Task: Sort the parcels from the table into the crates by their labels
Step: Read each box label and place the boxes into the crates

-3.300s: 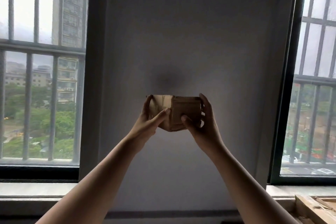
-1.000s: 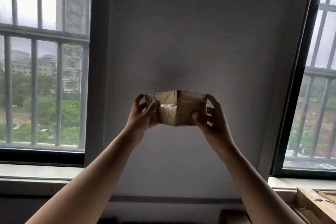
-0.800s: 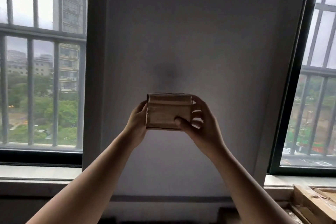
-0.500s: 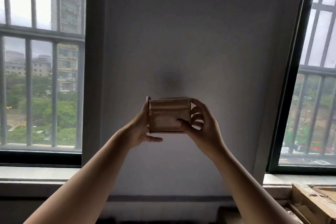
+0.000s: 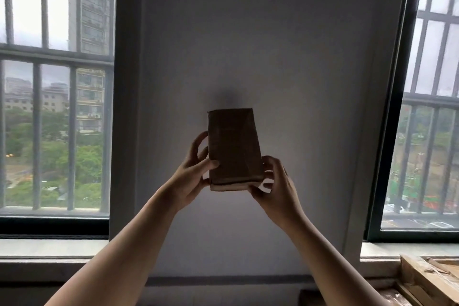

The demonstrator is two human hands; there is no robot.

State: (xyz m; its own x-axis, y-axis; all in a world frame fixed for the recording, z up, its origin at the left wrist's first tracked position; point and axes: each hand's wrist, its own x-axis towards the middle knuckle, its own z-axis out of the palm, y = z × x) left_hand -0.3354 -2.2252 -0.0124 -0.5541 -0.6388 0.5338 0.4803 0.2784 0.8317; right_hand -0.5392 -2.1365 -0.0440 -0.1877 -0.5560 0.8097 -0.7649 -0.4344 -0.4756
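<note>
A small brown cardboard parcel [image 5: 233, 146] is held up at chest height in front of the grey wall, standing on end with a broad dark face toward me. My left hand [image 5: 192, 172] grips its lower left edge, thumb across the front. My right hand [image 5: 275, 186] holds its lower right corner from below and behind. No label shows on the face turned to me. The table is out of view.
A wooden crate [image 5: 427, 281] shows its corner at the lower right, under the right barred window [image 5: 429, 119]. The left barred window [image 5: 54, 107] and a stone sill [image 5: 49, 248] run along the back. Grey wall [image 5: 248, 32] fills the middle.
The parcel has been turned in both hands from lying wide and low to standing tall on end, so a darker broad face points at me. Both hands shifted to its lower end.
</note>
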